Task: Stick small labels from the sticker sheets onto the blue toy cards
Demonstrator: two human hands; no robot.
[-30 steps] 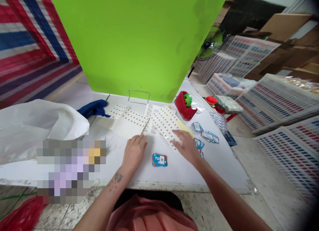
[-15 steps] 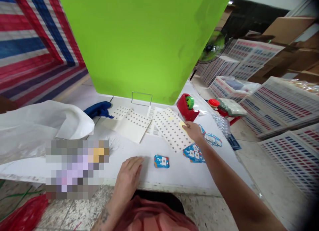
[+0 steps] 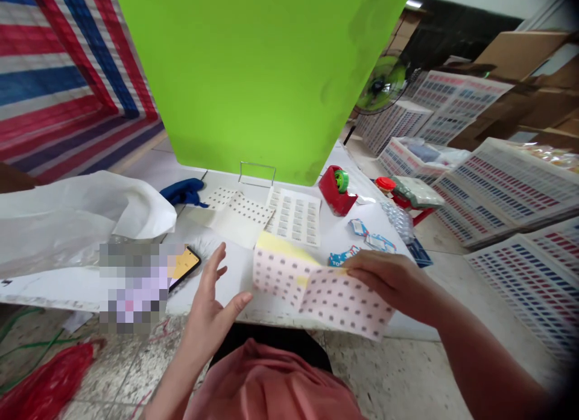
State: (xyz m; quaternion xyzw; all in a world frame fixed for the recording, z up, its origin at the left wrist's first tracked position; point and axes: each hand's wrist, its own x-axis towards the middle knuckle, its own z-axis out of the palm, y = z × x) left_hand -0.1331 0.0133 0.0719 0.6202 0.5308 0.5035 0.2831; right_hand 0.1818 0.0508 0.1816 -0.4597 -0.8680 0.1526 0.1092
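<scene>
At the white table's [image 3: 335,224] far side, a green panel [image 3: 271,76] is standing; on the floor at right, a crate [image 3: 401,164] is holding plastic bags [image 3: 425,151]. Near the table's front edge, the right hand [image 3: 394,281] is pinching a printed sticker sheet [image 3: 278,276]; the left hand [image 3: 212,305] is hovering beside it, fingers spread.

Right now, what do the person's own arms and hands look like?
The left hand and right hand are bare, with no gloves or watch visible. The left forearm and right forearm show no sleeve. A salmon-pink garment appears between them.
</scene>
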